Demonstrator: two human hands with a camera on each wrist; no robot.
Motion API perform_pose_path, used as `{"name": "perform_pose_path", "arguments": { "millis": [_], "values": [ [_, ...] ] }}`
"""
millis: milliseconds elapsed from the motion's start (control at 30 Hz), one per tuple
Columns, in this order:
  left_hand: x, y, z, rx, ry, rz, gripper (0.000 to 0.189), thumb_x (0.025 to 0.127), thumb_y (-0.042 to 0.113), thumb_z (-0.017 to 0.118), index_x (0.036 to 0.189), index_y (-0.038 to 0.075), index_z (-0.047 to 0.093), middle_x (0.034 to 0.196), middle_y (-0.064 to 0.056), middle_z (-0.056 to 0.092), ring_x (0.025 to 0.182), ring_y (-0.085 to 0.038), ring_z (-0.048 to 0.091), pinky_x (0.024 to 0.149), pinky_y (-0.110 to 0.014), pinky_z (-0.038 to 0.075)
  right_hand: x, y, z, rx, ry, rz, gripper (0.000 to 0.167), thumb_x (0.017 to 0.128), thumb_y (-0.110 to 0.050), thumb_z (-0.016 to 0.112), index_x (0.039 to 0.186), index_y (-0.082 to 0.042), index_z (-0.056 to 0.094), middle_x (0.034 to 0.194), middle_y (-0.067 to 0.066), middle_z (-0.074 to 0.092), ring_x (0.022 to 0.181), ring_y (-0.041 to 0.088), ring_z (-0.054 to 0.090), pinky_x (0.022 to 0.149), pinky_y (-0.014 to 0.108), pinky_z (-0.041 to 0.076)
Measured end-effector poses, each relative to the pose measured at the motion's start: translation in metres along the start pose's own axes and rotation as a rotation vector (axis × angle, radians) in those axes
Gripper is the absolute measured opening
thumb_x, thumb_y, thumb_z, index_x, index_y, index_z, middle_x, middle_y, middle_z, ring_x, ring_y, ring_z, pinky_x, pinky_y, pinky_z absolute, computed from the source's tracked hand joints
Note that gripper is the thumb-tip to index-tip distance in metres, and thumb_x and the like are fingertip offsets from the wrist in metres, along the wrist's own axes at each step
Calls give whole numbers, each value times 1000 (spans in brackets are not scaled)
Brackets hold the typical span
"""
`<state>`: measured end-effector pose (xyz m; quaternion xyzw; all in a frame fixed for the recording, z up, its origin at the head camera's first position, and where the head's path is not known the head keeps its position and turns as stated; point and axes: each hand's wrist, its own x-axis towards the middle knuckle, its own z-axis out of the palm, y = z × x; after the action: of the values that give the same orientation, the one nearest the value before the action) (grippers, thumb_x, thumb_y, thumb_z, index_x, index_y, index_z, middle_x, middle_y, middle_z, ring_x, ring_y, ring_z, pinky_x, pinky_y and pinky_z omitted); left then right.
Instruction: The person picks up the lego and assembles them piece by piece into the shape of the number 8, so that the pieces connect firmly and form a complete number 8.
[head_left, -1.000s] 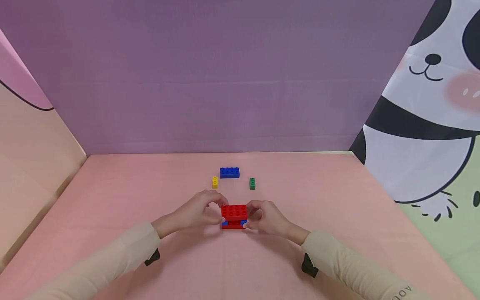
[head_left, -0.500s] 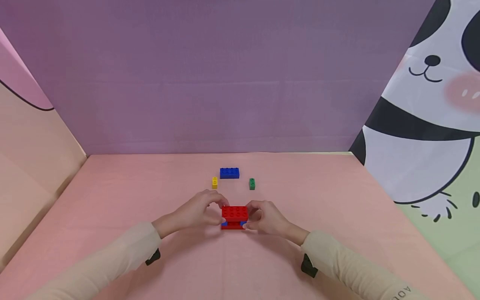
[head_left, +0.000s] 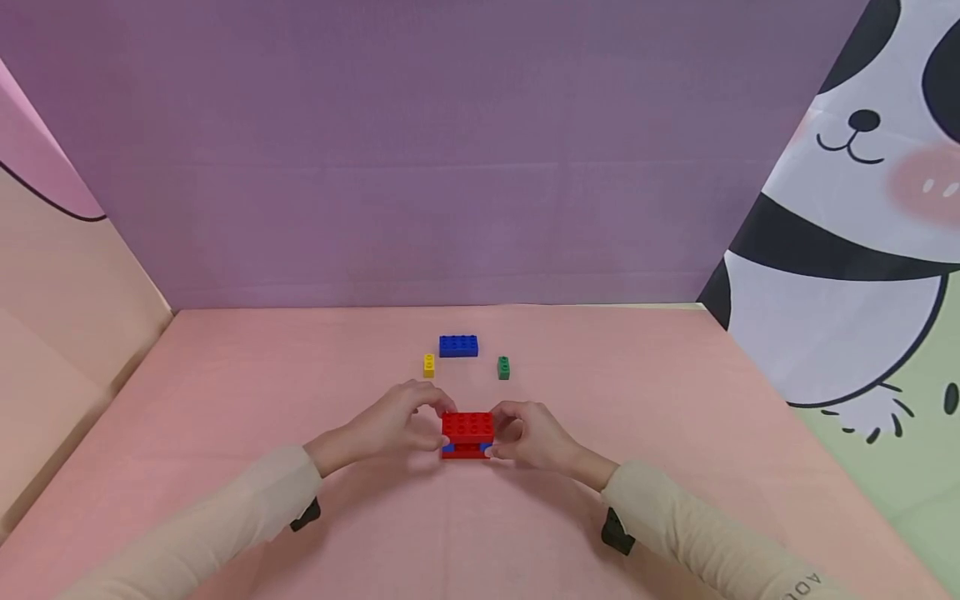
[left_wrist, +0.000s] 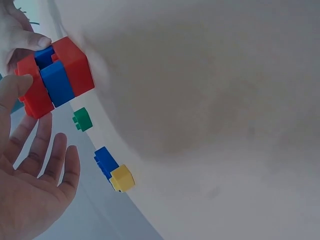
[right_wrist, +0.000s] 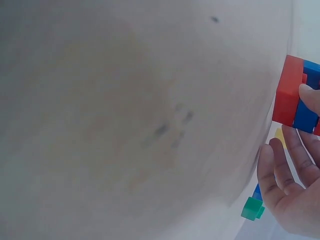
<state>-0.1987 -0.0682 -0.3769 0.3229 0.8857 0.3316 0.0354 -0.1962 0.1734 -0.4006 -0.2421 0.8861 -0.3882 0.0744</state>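
A stack of toy bricks stands on the pink table between both hands. Its top is a red brick (head_left: pixel 468 427), with two blue bricks (left_wrist: pixel 57 84) side by side beneath it and another red brick (right_wrist: pixel 289 92) at the bottom. A gap shows between the blue ones. My left hand (head_left: pixel 393 423) pinches the upper red brick at the left end, thumb in front and fingertips behind. At the right end my right hand (head_left: pixel 536 437) pinches the stack, its thumb against a blue brick. In the head view the fingertips behind the stack are partly hidden.
Beyond the stack lie a loose blue brick (head_left: pixel 458 347), a small yellow brick (head_left: pixel 429 366) on the left and a small green brick (head_left: pixel 504 367) on the right. A purple cloth wall (head_left: pixel 442 208) rises at the table's far edge.
The upper red brick looks very slightly lower than a second ago. Both hands keep the same grip and place, and the loose bricks stay where they were.
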Motion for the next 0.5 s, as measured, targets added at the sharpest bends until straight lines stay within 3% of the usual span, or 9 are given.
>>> {"name": "perform_pose_path", "arguments": {
  "millis": [300,500],
  "values": [
    [0,1,-1,4,0,16,31,75,21,74,103,20,62,97,10,60,99,-11,50,87,-37,42,0,-3,-4,2,-8,-5,39,74,-13,75,110,-11,59,100,2,63,94,20,56,72,26,49],
    [0,0,0,4,-7,-20,32,75,23,74,104,22,62,99,11,60,101,-12,49,88,-37,41,1,-6,-13,9,-1,-59,45,74,-21,75,113,-8,57,107,4,62,99,25,55,69,25,49]
  ]
}}
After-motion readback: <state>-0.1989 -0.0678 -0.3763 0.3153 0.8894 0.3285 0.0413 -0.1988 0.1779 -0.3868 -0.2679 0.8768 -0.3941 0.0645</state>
